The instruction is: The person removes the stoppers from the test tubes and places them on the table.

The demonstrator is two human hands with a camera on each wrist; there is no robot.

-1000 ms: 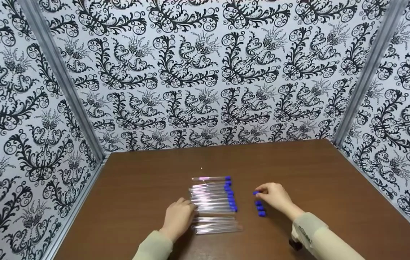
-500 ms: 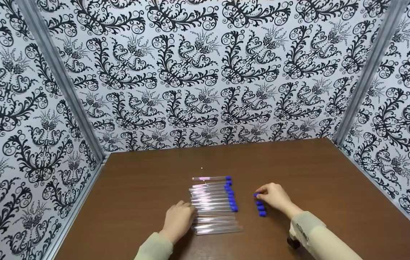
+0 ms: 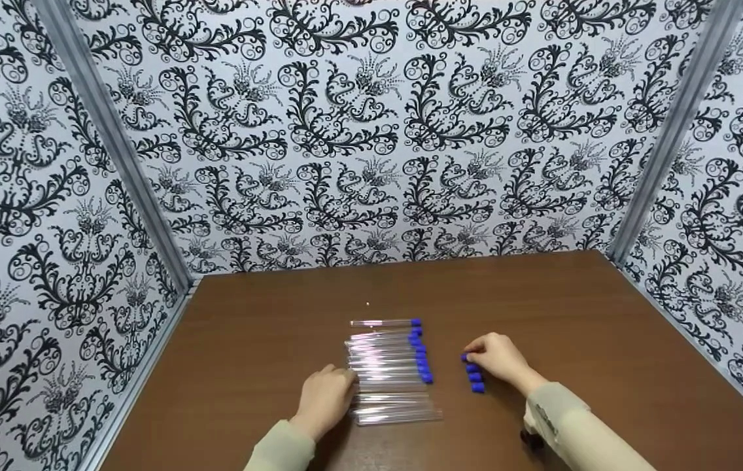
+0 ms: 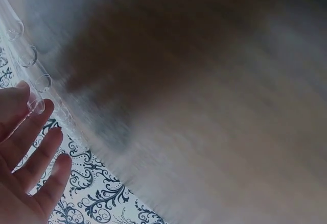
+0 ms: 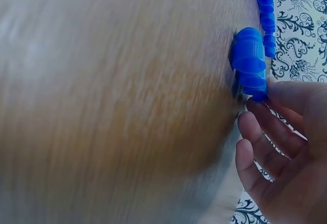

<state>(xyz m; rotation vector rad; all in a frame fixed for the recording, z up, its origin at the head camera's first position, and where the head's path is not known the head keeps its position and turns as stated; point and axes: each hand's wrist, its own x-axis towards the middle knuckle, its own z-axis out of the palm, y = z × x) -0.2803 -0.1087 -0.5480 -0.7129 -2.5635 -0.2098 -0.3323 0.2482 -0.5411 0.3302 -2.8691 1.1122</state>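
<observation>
Bare hands both sides, left hand (image 3: 326,396) and right hand (image 3: 499,353), fingers (image 5: 263,150) slim, round-tipped. Long sleeves start right behind each grip: left sleeve (image 3: 282,448) pale green-beige, right sleeve (image 3: 600,435) pale cream. Right cuff (image 3: 560,399), nearest my right grip, is greyer green, with a dark mottled patch (image 3: 546,420) on its inner side. Small black piece (image 3: 531,439) below that cuff, behind the grip; too small to ID.
</observation>
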